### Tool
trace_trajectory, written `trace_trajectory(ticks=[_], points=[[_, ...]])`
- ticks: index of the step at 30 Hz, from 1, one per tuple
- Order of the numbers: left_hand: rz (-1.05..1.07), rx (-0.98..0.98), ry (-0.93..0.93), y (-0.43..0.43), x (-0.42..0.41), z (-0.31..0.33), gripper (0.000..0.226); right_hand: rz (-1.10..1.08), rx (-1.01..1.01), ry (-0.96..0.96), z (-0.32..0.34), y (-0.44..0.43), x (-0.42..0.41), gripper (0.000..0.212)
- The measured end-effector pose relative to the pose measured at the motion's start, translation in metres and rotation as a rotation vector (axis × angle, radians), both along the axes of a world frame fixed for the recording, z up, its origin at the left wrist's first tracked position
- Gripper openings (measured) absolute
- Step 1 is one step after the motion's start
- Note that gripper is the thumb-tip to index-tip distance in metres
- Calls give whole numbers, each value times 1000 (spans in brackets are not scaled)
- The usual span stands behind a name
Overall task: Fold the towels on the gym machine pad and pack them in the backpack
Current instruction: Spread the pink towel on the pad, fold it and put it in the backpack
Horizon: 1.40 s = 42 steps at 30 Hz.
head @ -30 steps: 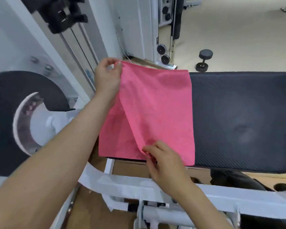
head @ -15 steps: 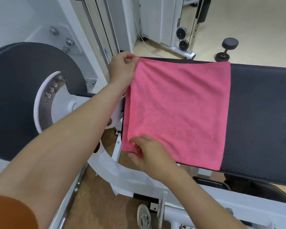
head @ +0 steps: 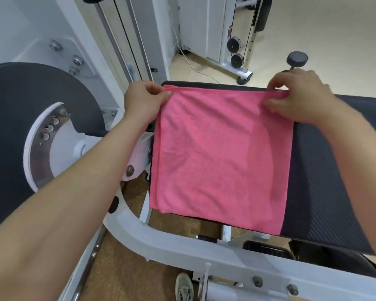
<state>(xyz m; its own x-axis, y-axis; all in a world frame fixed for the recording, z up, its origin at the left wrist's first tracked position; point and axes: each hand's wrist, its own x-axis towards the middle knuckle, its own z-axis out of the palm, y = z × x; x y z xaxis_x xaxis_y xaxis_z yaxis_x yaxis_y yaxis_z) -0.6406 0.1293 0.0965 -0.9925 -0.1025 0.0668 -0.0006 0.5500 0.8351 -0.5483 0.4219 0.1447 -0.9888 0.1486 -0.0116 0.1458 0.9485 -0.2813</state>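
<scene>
A pink towel point(head: 221, 157) lies flat and doubled over on the left end of the black gym machine pad point(head: 326, 170). At the towel's far left corner my left hand point(head: 144, 101) pinches the cloth between thumb and fingers. My right hand point(head: 297, 96) pinches the far right corner, where the cloth bunches slightly. The towel's near edge hangs just over the front of the pad. No backpack can be made out for certain.
A large black roller pad point(head: 11, 135) with a white metal disc sits to the left. The white machine frame point(head: 204, 253) runs below the pad. A dumbbell point(head: 296, 59) and a cable machine point(head: 237, 40) stand on the floor behind. A dark object point(head: 267, 249) lies under the pad.
My right hand left the towel's near left corner and moved to the far right corner, which it now pinches. The left hand kept its grip on the far left corner.
</scene>
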Motion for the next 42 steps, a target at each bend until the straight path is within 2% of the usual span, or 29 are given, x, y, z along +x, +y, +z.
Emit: trace_trajectory(ticks=[4,13,15,17,20,23,25,27,31,36,39,42], points=[[6,-23,40,0,-3,2,12,34,-123,-36,10,15,-1,11],[-146,-330,137,9,0,19,8,7,-86,-49,12,23,3,16],[-124,-252,103,8,0,21,10,8,-130,-38,11,24,7,21],[-67,-96,66,4,3,23,20,-11,-258,-6,9,26,16,19],[-100,78,-17,-2,18,30,35,-138,-482,176,4,24,35,5],[-234,58,-31,-3,40,39,23,-248,-705,347,-1,20,55,15],[-308,119,-1,-4,55,48,21,-315,-797,411,1,18,71,28],[-362,243,13,-6,68,57,20,-349,-785,411,5,18,91,32],[-450,374,-31,6,98,75,22,-341,-767,335,25,21,139,11],[-666,632,-192,36,148,95,28,-370,-1048,364,70,53,196,10],[-702,790,-226,61,162,98,30,-388,-979,354,95,81,214,9],[-621,665,-139,94,159,82,36,-456,-659,350,93,109,184,10]])
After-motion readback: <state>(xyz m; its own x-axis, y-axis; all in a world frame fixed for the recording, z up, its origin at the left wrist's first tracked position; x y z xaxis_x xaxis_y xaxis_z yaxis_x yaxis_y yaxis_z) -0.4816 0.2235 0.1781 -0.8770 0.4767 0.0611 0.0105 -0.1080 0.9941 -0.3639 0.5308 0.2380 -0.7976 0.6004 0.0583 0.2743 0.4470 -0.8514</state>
